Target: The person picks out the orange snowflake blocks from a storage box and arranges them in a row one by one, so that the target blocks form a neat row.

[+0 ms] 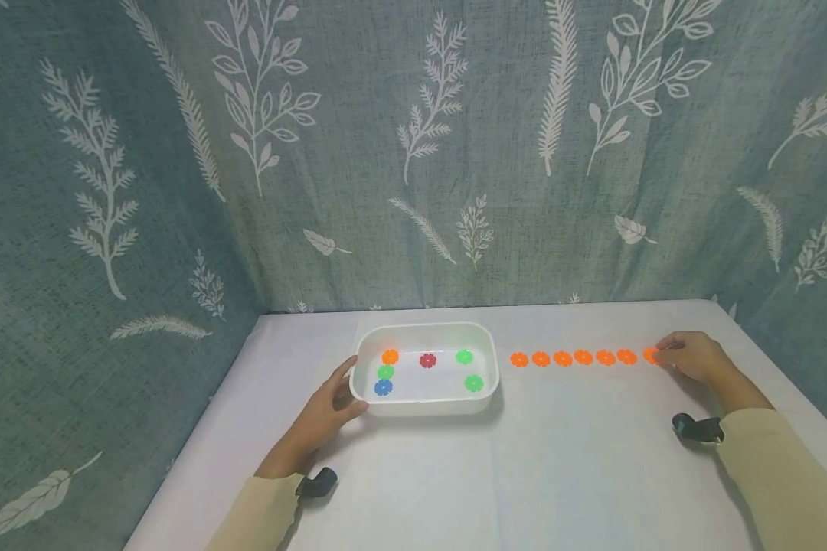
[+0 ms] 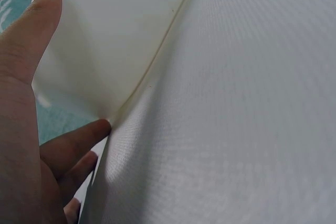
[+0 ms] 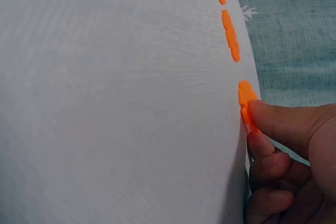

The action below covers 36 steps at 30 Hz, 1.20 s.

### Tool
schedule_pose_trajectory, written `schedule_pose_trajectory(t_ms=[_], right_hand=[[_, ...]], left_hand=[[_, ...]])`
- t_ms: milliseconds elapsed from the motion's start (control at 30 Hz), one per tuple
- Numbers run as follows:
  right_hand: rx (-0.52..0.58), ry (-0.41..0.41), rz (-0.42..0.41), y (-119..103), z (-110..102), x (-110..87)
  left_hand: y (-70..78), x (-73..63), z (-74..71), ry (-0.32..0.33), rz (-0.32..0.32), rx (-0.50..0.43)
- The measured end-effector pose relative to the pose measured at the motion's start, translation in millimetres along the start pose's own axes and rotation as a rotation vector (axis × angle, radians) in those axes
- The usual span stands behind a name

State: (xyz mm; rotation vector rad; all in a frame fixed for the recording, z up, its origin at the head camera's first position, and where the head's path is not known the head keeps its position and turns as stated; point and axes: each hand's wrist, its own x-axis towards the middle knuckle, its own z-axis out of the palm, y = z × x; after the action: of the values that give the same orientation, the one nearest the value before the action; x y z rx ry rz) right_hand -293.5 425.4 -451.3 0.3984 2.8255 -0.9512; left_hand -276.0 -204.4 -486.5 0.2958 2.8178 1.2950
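Note:
A white plastic tub [image 1: 423,408] holds several notched plastic discs: an orange disc [image 1: 390,357], a red disc [image 1: 428,360], a blue disc [image 1: 383,387] and a few green ones [image 1: 474,383]. My left hand [image 1: 331,405] holds the tub's left end, thumb on the front wall and fingers round the side. To the tub's right runs a row of orange discs [image 1: 583,357]. At that row's right end, my right hand [image 1: 692,358] pinches an orange disc [image 3: 247,98] between thumb and fingers; the disc looks tilted, close over the table in the right wrist view.
White cloth covers the table [image 1: 558,474]. Behind it and on both sides hangs a green leaf-patterned curtain [image 1: 372,245], meeting the table at its back edge. A dark wrist camera [image 1: 696,428] sits at the right cuff, another [image 1: 317,484] at the left.

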Motion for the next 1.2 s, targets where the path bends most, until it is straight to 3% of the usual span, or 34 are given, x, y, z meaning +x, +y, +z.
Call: schedule_pose_trajectory(t_ms=[867, 1200], right_hand=[[-0.03, -0.038, 0.01, -3.5, -1.0, 0.0], [-0.038, -0.046, -0.034, -3.2, -1.0, 1.8]], left_hand=[[-1.5, 1.9, 0.2, 0.004, 0.01, 0.006], [-0.4, 1.2, 0.0, 0.005, 0.001, -0.014]])
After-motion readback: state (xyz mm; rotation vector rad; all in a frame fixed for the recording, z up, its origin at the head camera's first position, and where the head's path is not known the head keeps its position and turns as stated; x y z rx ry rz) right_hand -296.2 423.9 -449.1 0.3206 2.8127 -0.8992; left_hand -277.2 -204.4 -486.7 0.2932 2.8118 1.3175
